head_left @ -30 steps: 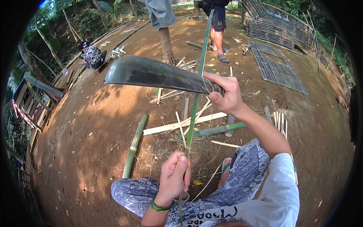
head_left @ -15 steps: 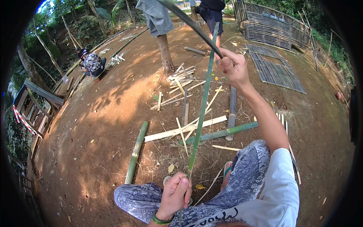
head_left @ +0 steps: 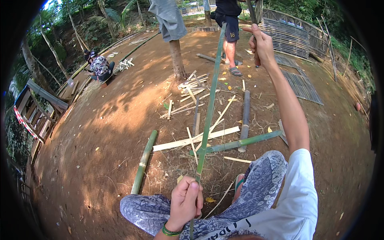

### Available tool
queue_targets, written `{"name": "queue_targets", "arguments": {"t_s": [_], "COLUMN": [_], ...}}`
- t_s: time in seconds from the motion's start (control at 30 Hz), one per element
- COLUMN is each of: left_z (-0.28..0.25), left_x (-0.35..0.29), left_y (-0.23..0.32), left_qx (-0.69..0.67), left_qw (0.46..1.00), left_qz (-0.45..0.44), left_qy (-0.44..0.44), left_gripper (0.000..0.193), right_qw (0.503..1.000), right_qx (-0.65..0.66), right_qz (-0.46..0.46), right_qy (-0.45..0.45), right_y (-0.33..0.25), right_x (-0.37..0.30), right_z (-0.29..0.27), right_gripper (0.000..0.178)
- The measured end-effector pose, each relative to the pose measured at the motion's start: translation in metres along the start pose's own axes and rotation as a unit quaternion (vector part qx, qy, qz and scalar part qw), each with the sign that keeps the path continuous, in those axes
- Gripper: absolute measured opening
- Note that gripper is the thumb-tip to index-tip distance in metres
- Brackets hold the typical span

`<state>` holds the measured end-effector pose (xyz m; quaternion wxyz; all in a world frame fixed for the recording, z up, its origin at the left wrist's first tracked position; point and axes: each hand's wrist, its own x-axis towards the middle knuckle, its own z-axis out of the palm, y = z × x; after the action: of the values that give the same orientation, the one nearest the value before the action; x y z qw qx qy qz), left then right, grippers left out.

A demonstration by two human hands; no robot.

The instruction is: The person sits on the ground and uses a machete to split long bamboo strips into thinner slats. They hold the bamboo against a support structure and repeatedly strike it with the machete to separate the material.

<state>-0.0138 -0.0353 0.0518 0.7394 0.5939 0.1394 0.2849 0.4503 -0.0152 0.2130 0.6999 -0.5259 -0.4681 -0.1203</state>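
Note:
My left hand (head_left: 187,198) is closed in a fist round the lower part of a long green bamboo strip (head_left: 212,92), just above my lap. The strip rises nearly upright, leaning slightly right, and its tip stands in front of a person in dark shorts. Up at the right, my right hand (head_left: 263,46) grips a long dark-bladed knife (head_left: 252,13), with the index finger extended. Its blade points up and out of the frame; the handle is mostly hidden by my fingers. The knife is apart from the strip.
Before my feet lie a green bamboo pole (head_left: 145,162), a crosswise green pole (head_left: 256,139), a dark pole (head_left: 245,116) and a pale slat (head_left: 172,145). Several split pieces (head_left: 194,86) are heaped by a tree trunk (head_left: 177,60). A person (head_left: 99,66) crouches far left; bamboo panels (head_left: 284,36) stand far right.
My right hand has moved up and to the right, carrying the knife away from the bamboo strip; the blade now points more upward. The left hand keeps its grip, nearly unmoved.

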Motion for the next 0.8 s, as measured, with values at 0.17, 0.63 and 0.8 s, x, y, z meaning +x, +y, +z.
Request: {"name": "queue_targets", "arguments": {"t_s": [0.17,0.63,0.8], "left_z": [-0.007,-0.077,-0.058], "left_x": [0.085,0.212,0.194], "left_y": [0.029,0.056,0.032], "left_qx": [0.098,-0.114,-0.145], "left_qw": [0.984,0.894,0.884], "left_qz": [0.134,0.328,0.315], "left_qy": [0.058,0.285,0.315], "left_gripper": [0.024,0.018,0.016], "right_qw": [0.995,0.912,0.889], "right_qx": [0.070,0.110,0.071], "right_qz": [0.053,0.299,0.370], "right_qy": [-0.045,-0.260,-0.259], "right_y": [-0.027,-0.055,-0.027], "right_x": [-0.042,-0.181,-0.212], "right_z": [0.014,0.068,0.081], "right_gripper": [0.051,0.030,0.038]}}
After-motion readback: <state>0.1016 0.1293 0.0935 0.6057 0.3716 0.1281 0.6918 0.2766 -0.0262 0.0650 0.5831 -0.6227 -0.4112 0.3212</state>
